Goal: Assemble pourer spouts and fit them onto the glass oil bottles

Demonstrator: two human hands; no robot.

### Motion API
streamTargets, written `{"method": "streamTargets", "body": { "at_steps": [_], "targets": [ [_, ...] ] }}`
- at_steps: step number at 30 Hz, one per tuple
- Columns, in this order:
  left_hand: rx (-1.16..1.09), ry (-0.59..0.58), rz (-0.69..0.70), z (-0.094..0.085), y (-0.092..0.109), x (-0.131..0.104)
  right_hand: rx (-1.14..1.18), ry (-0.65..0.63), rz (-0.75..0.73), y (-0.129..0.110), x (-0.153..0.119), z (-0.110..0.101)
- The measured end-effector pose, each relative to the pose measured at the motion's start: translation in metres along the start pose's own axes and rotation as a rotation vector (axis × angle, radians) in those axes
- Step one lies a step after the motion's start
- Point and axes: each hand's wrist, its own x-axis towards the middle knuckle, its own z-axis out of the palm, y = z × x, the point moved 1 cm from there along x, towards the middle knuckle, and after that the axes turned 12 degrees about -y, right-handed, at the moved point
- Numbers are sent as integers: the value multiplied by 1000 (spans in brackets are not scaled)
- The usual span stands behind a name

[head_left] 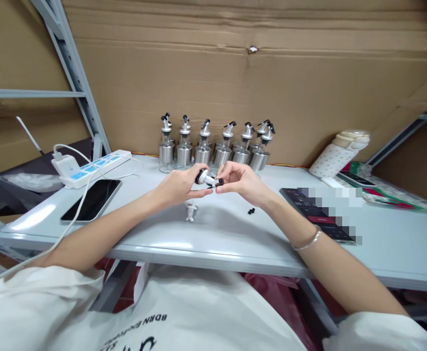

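Between my fingers, above the middle of the table, is a white-and-black pour spout. My left hand is closed around its black stopper end. With thumb and forefinger, my right hand pinches a small black lever cap at the spout's other end. Below my left hand a second white spout piece lies on the table. Small black caps rest below my right hand. Behind my hands stand several glass oil bottles with steel sleeves and spouts fitted on top.
A phone and a white power strip with cables lie at the left of the table. At the right are a dark phone, partly pixelated, and a tilted spotted flask. Cardboard covers the back.
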Motion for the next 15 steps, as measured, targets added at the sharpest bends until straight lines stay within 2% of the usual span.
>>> {"method": "streamTargets", "body": {
  "at_steps": [3, 6, 9, 13, 15],
  "targets": [
    [90, -81, -44, 0, -1, 2, -26, -12, 12, 0, 0, 1],
    [122, -79, -38, 1, -4, 4, -7, -14, 17, -2, 0, 2],
    [92, -68, -17, 2, -5, 4, 11, -2, 3, -1, 0, 2],
    [40, -132, 18, 2, -1, 3, 5, 4, -14, 1, 1, 3],
    [9, -124, 20, 1, 1, 2, 21, 12, -36, 0, 1, 6]
  ]
}}
